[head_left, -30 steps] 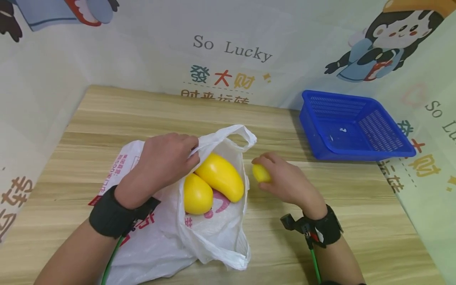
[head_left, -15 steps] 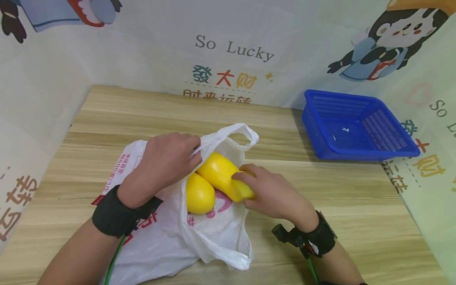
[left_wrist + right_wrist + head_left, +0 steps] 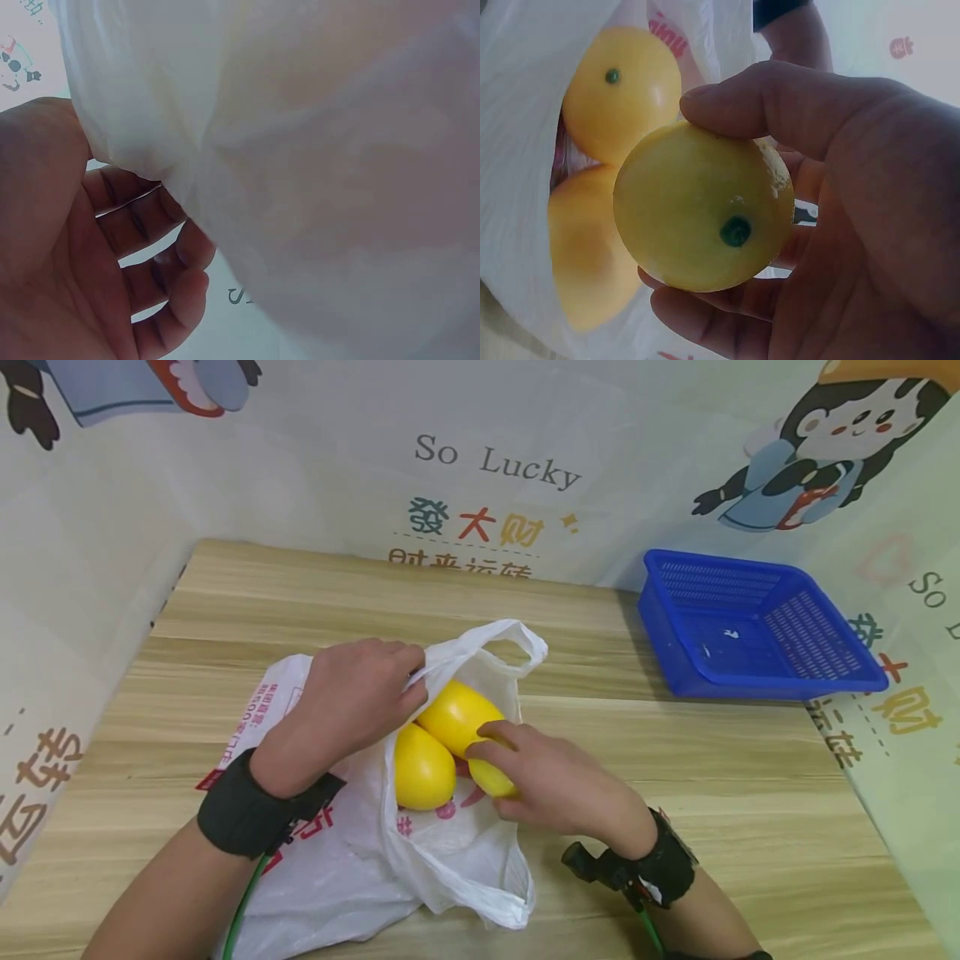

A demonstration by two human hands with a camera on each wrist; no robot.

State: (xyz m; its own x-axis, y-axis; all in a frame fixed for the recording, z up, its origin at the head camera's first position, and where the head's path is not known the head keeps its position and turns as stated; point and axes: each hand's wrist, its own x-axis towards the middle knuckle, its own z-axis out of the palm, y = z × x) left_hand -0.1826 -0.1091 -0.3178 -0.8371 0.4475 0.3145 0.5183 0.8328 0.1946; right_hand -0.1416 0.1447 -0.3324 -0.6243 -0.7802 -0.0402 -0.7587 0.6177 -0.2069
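Observation:
A white plastic bag [image 3: 337,885] with red print lies on the table, its mouth facing right. My left hand [image 3: 352,693] pinches the upper edge of that mouth between thumb and fingers and holds it up. Inside are a long yellow mango [image 3: 454,714] and a rounder yellow mango [image 3: 423,768], side by side. My right hand [image 3: 562,785] is at the bag's mouth, gripping a small yellow lemon [image 3: 491,779]. In the right wrist view the lemon [image 3: 690,202] shows a green stem spot and a scuffed patch, with thumb and fingers curled around it.
A blue plastic basket [image 3: 675,664] stands at the back right, with small white scraps on its bottom. Printed cloth walls [image 3: 300,468] border the wooden table [image 3: 600,643] at the back and sides. A bag handle loop [image 3: 536,652] sticks out above the right hand.
My right hand has moved left with the lemon, from beside the bag into its mouth, now in front of the long mango's lower end. The left hand keeps holding the bag's edge.

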